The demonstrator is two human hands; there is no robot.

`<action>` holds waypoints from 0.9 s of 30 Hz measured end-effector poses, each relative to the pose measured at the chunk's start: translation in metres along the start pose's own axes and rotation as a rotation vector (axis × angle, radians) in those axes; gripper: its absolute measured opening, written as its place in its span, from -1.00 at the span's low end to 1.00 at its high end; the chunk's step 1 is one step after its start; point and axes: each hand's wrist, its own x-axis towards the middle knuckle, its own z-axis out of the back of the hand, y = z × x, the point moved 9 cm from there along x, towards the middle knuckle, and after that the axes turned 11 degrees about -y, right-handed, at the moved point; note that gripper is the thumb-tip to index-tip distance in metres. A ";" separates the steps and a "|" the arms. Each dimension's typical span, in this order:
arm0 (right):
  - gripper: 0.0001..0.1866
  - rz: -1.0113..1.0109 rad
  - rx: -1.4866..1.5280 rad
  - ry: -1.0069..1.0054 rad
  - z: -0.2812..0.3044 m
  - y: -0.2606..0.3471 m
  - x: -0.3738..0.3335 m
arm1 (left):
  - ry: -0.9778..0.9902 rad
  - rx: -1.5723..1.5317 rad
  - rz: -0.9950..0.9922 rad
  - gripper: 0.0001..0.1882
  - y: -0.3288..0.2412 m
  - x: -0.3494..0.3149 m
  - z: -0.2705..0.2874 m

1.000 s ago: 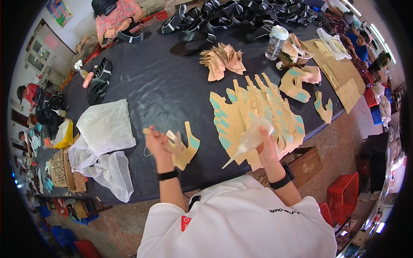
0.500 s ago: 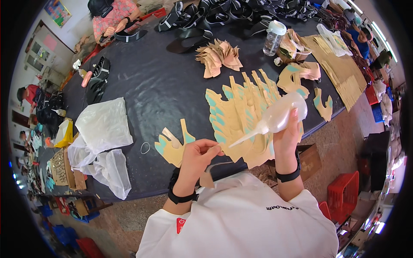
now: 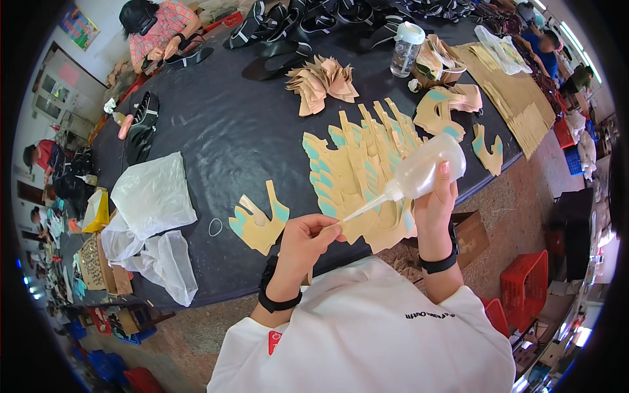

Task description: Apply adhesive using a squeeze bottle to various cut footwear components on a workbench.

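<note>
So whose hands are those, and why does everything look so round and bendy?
There's no robot here, just a person's own two bare hands. A wide fisheye camera on their head looks down, so straight edges curve. The right hand holds a clear squeeze bottle. Its thin nozzle points down toward the left hand, whose finger and thumb are pinched together; what's between them is too hidden to tell. On the black table lie tan pieces with blue-green patches, a white plastic bag and black footwear.
</note>
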 end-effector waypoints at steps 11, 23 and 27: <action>-0.47 -0.004 -0.030 0.067 0.006 -0.008 0.002 | 0.007 -0.036 0.015 -0.88 0.000 -0.001 0.002; -0.43 -0.064 -0.050 0.072 0.006 -0.006 -0.002 | -0.042 0.028 -0.061 -0.87 -0.004 0.011 0.004; -0.44 -0.122 0.007 -0.011 0.027 -0.010 0.006 | -0.143 -0.005 -0.152 -0.88 -0.018 0.035 0.025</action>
